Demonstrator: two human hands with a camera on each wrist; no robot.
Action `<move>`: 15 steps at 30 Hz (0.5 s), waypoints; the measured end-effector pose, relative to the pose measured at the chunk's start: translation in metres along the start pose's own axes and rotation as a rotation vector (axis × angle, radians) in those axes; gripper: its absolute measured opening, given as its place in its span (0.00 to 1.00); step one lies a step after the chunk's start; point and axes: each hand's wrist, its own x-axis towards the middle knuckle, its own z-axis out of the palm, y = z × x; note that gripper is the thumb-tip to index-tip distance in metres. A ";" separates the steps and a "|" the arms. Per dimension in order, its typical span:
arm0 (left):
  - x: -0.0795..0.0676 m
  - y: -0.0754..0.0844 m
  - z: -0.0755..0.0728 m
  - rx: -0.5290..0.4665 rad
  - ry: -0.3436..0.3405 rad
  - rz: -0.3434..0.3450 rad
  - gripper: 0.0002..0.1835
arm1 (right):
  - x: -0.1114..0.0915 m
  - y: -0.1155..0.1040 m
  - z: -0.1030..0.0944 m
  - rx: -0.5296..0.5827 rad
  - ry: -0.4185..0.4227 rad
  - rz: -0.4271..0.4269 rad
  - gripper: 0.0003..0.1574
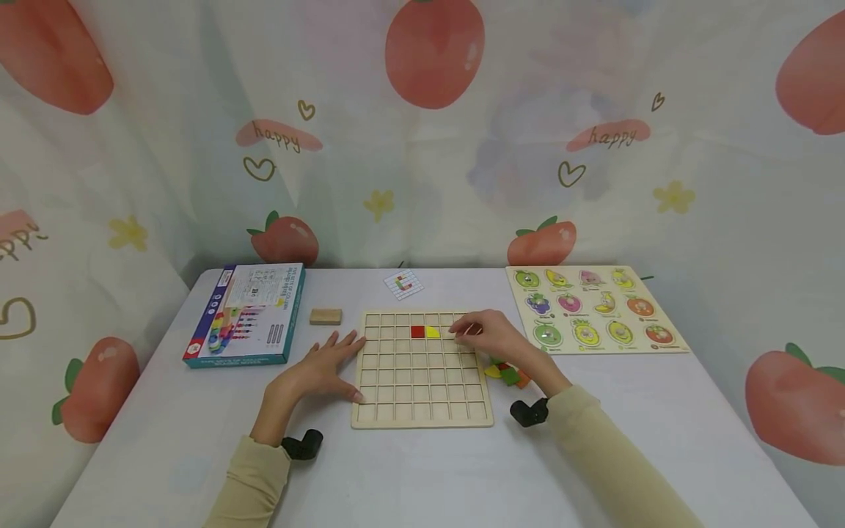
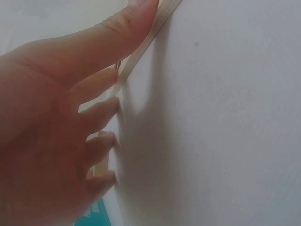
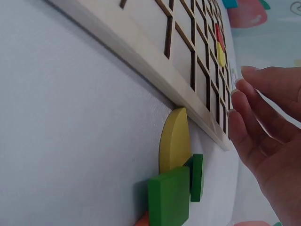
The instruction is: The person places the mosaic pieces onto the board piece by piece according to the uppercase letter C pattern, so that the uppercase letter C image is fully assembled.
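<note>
A wooden grid board (image 1: 421,425) lies flat on the table. One red square tile (image 1: 418,332) and, to its right, one yellow tile (image 1: 432,332) with a curved edge sit in adjoining cells of its second row. My left hand (image 1: 315,372) has its fingers spread, thumb and fingertips at the board's left edge. Over the board's upper right is my right hand (image 1: 491,337), its fingers bent, the tips just right of the yellow tile. In the right wrist view, nothing shows between the thumb and fingertips (image 3: 233,94).
Beside the board's right edge lies a small pile of loose pieces, including a green block (image 3: 169,195) and a yellow curved piece (image 3: 175,141). A fruit puzzle board (image 1: 594,312) lies back right, a boxed toy (image 1: 247,315) back left. Behind the grid are a wooden block (image 1: 326,317) and pattern card (image 1: 403,284).
</note>
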 end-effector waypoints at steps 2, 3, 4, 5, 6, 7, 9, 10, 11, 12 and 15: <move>0.000 0.000 0.000 -0.002 -0.003 -0.003 0.59 | -0.005 0.003 -0.002 -0.001 -0.003 -0.004 0.13; 0.000 0.000 0.000 -0.003 -0.003 -0.003 0.59 | -0.007 0.005 -0.003 -0.003 -0.005 -0.008 0.13; 0.000 0.000 0.000 -0.005 -0.004 -0.003 0.59 | -0.010 0.006 -0.004 -0.002 -0.008 -0.009 0.12; 0.000 0.000 0.000 -0.007 -0.005 -0.003 0.59 | -0.012 0.008 -0.004 -0.001 -0.009 -0.009 0.12; 0.000 0.000 0.000 -0.009 -0.006 -0.003 0.59 | -0.014 0.010 -0.005 -0.005 -0.011 -0.016 0.12; -0.001 0.000 0.000 -0.011 -0.006 -0.002 0.59 | -0.016 0.012 -0.006 -0.009 -0.013 -0.027 0.12; 0.000 0.000 0.000 -0.014 -0.005 0.000 0.59 | -0.021 0.016 -0.007 -0.011 -0.010 -0.034 0.11; 0.000 0.000 0.001 -0.015 -0.005 0.000 0.59 | -0.023 0.018 -0.007 -0.010 -0.010 -0.036 0.11; 0.000 0.000 0.001 -0.015 -0.005 0.000 0.59 | -0.025 0.020 -0.008 -0.007 -0.012 -0.047 0.11; -0.001 0.000 0.001 -0.015 -0.004 -0.001 0.59 | -0.027 0.022 -0.009 -0.003 -0.016 -0.051 0.10; -0.001 0.000 0.000 -0.016 -0.003 0.001 0.59 | -0.032 0.028 -0.010 0.005 -0.030 -0.043 0.09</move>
